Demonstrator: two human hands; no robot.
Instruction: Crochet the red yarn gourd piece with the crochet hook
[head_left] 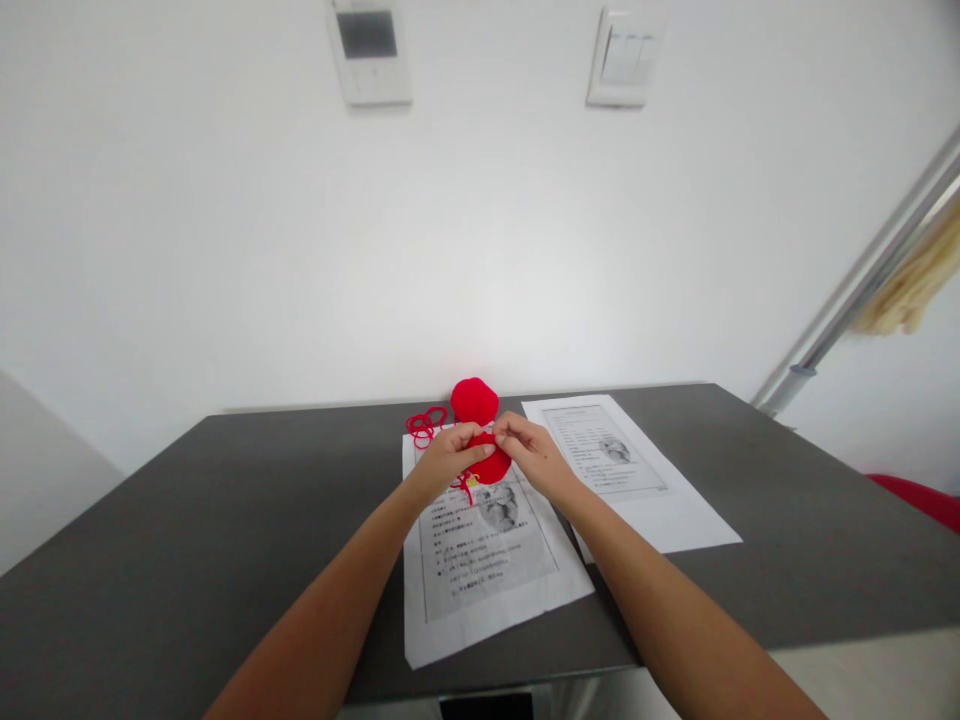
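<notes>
head view: left hand (448, 455) and right hand (531, 452) pinch red knit piece (493, 467) between them, above near paper (487, 580) at table (225, 520) centre. yarn ball (474, 399) just beyond; loose yarn (424, 424) left of ball. second paper (637, 490) right.

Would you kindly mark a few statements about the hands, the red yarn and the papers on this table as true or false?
1. The left hand and the right hand both pinch the red yarn piece between them. True.
2. The yarn ball lies nearer the person than the hands do. False: it lies beyond the hands, towards the wall.
3. A printed sheet lies under the hands on the dark table, with a second sheet to its right. True.
4. The loose yarn loops lie right of the ball. False: they lie left of it.
</notes>
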